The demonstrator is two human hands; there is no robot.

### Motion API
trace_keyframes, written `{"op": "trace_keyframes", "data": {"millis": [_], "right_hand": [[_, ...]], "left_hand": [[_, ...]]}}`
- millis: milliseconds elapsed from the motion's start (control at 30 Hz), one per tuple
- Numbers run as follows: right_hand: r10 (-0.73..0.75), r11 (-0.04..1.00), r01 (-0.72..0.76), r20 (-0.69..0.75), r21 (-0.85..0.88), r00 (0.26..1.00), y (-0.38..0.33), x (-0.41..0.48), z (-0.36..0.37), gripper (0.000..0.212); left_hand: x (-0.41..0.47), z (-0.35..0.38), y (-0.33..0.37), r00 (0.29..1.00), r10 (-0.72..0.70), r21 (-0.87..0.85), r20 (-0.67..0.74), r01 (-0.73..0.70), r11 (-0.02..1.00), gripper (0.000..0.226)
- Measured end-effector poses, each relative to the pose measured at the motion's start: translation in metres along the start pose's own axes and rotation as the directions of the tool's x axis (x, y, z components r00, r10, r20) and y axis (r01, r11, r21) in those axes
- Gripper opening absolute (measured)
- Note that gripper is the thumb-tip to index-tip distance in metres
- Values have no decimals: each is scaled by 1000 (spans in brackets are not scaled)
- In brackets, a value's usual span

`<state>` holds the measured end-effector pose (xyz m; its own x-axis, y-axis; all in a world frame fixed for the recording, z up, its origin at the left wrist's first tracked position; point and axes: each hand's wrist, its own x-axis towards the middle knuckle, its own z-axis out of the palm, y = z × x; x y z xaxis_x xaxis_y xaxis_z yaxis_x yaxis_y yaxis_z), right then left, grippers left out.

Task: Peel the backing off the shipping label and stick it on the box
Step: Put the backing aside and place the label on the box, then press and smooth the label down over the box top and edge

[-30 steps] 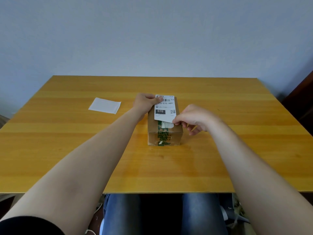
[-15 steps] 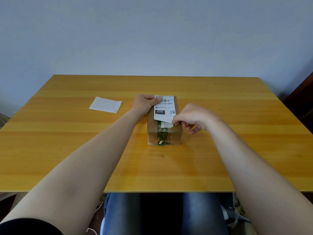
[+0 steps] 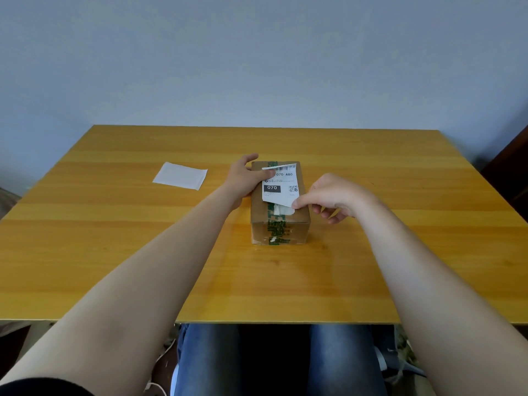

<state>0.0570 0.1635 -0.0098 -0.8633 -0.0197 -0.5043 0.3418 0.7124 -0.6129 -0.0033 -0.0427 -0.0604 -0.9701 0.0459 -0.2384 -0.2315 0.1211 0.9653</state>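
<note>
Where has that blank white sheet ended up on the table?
The blank white sheet lies flat on the wooden table, on the person's left, apart from the cardboard box and beyond the left hand.

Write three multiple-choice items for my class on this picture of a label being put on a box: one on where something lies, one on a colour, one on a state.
1. Where is the loose white sheet?
A. On the table, to the left of the box
B. On top of the box
C. In the right hand

2. What colour is the tape on the box?
A. Red
B. Green
C. Blue

3. How does the shipping label lie?
A. Pressed flat all over
B. Far-left corner curled up
C. Lying on the table

Answers: 1 A, it lies on bare wood left of the left hand. 2 B, green print runs down the front. 3 B, that corner curls up while the right hand pinches the near corner.
</note>
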Motion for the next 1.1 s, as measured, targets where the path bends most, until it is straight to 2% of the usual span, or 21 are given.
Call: {"op": "trace_keyframes", "data": {"millis": [67,133,233,267,433,633,800,1100], "right_hand": [[-5,1000,5,-13,9,1000,0,-2,-1,30],[6,999,-4,-40,44,999,0,-1,0,39],[19,992,-13,-44,122,999,0,7,8,84],[4,988,2,-39,153,999,-1,9,11,90],[-47,954,50,-16,294,999,-4,22,16,82],[-41,929,40,-5,367,999,-3,31,16,82],[-12,925,15,-11,380,1000,-6,43,13,97],[-5,913,20,-39,407,999,-8,60,5,77]], "left_hand": [[-2,0,1,1000,-25,11,-8,25,1000,86],[-5,0,1,998,-65,25,-1,65,998,87],[-8,-2,-2,993,-114,77,39,111,991,68],[-9,-2,-3,991,-120,98,55,114,989,62],[-16,-1,-5,992,-86,114,95,75,991,56],[-15,1,-9,995,-58,77,85,51,996,64],[-8,4,-4,997,-54,77,57,50,996,94],[6,6,2,994,-104,74,-29,106,992,88]]}}
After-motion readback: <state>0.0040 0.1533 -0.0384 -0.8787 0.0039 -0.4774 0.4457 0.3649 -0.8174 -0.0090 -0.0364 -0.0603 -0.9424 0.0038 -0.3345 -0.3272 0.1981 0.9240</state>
